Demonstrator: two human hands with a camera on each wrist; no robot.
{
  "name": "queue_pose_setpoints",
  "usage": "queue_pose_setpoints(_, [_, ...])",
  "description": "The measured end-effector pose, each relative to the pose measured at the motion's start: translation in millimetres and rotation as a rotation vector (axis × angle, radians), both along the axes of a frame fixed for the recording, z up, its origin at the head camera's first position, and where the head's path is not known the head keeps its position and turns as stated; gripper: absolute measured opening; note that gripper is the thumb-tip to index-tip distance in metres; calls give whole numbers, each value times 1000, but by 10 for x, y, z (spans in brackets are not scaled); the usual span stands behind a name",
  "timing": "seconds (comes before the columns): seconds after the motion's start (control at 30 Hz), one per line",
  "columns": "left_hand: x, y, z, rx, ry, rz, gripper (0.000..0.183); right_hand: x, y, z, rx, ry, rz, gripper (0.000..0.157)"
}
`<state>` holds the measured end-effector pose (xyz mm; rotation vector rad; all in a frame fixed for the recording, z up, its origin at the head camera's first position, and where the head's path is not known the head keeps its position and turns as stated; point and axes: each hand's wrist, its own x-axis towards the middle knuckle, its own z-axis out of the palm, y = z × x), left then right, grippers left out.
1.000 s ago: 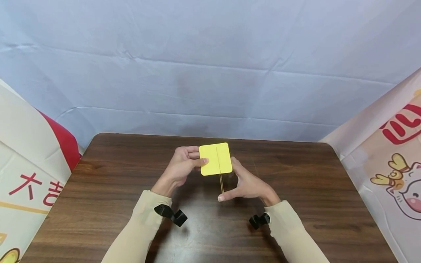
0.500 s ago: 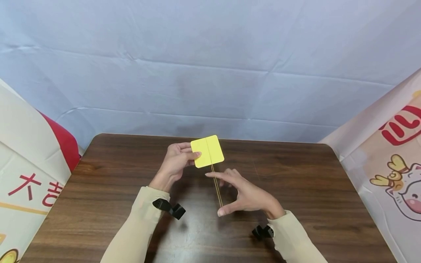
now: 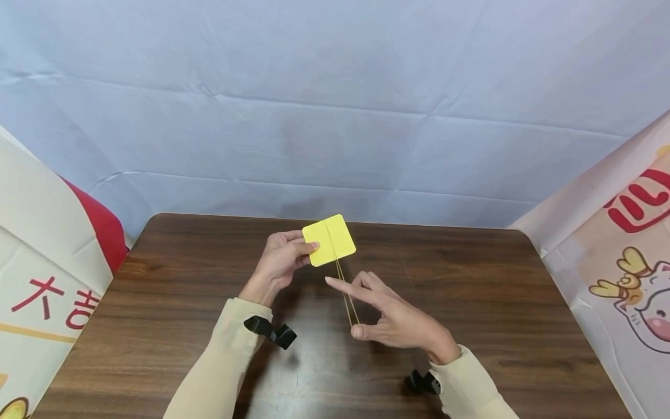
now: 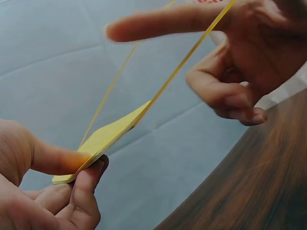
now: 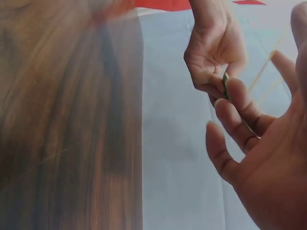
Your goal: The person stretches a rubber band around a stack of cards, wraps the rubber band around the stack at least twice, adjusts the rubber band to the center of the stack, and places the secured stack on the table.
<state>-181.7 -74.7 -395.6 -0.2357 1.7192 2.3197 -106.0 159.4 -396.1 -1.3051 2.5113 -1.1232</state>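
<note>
In the head view my left hand [image 3: 277, 262] holds a thin square stack of yellow cards [image 3: 340, 235], thumb on top and fingers beneath. A yellow rubber band [image 4: 185, 58] runs across the stack and stretches off its near edge to my right thumb [image 3: 361, 331]. My right hand [image 3: 403, 317] is spread, with the index finger extended across the strands and the other fingers loosely bent. Seen from the left wrist, the two strands spread apart between the stack and the right hand. The right wrist view shows the stack nearly edge-on, partly hidden behind my right fingers.
Both hands are above a brown wooden table [image 3: 209, 349]. A pale blue cloth [image 3: 335, 116] hangs behind its far edge, and printed cloths [image 3: 47, 279] flank the sides. Black straps with small mounts [image 3: 269, 331] sit on both wrists.
My left hand shifts the stack left and slightly away, tilting it. My right hand draws back from it, stretching the band longer. Lately the strands spread and the right index finger crosses them.
</note>
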Motion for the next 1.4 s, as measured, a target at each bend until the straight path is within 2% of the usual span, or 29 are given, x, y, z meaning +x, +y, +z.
queue_pose_setpoints(0.07, [1,-16,6,20,-11,2,35,25,-21,-7,-4,76,-7,70])
queue_pose_setpoints(0.17, [3,-35,13,49,-21,8,37,47,-47,-11,-18,162,-54,74])
queue_pose_setpoints(0.37, [-3,-24,30,106,-25,30,41,72,-139,-43,18,280,-277,98])
queue_pose_setpoints(0.6, [4,16,36,133,-18,98,40,137,-286,-85,92,309,-522,111])
queue_pose_setpoints(0.7, [11,42,27,150,10,128,37,163,-335,-84,117,299,-591,111])
queue_pose_setpoints(0.83, [18,73,17,172,35,157,35,179,-368,-49,84,220,-566,97])
queue_pose_setpoints(0.93, [17,87,13,195,39,165,35,181,-371,-1,23,123,-510,84])
queue_pose_setpoints(1.03, [16,91,5,229,43,158,36,165,-365,40,-82,7,-427,77])
queue_pose_setpoints(1.13, [19,81,-9,280,66,140,38,123,-345,55,-215,-100,-333,81])
queue_pose_setpoints(1.23, [22,62,-35,343,108,111,41,67,-325,61,-337,-195,-279,87])
queue_pose_setpoints(1.4, [30,35,-73,426,208,52,42,-2,-308,69,-521,-446,-214,86])
